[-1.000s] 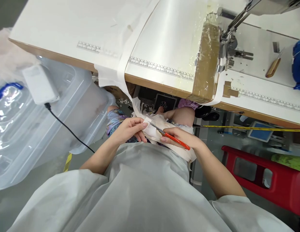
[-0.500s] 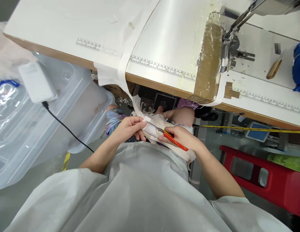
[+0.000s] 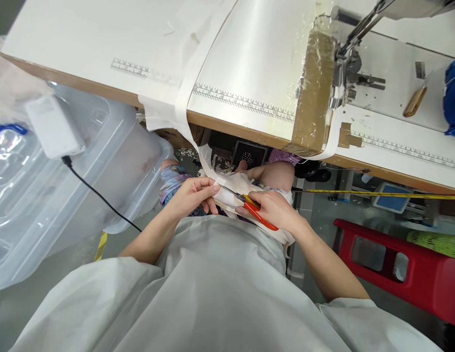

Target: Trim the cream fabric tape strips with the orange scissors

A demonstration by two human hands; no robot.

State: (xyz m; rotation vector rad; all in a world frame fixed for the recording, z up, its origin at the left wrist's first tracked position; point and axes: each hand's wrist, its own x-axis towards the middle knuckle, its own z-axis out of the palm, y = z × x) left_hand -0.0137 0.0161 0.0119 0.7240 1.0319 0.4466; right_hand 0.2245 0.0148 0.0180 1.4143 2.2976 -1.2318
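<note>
My left hand (image 3: pixel 198 194) pinches the white fabric strip (image 3: pixel 208 168) over my lap, thumb and forefinger closed on it. In my right hand (image 3: pixel 269 205) are scissors (image 3: pixel 260 215) with red and yellow handles. Their blades point left, and the tips lie at the strip right beside my left fingertips. From there the strip runs up over the table edge and across the tabletop. More pale cloth (image 3: pixel 233 195) lies bunched on my lap under both hands.
A white sewing table (image 3: pixel 245 58) with printed rulers spans the top; a sewing machine (image 3: pixel 345 73) stands on its right. Near it lies a wooden-handled tool (image 3: pixel 416 101). Plastic bins (image 3: pixel 113 127) with a white power bank (image 3: pixel 55 126) stand left, a red stool (image 3: pixel 396 269) right.
The scissors have shifted slightly left, and their handles have spread apart, showing more of the yellow one. My left hand keeps its pinch on the strip.
</note>
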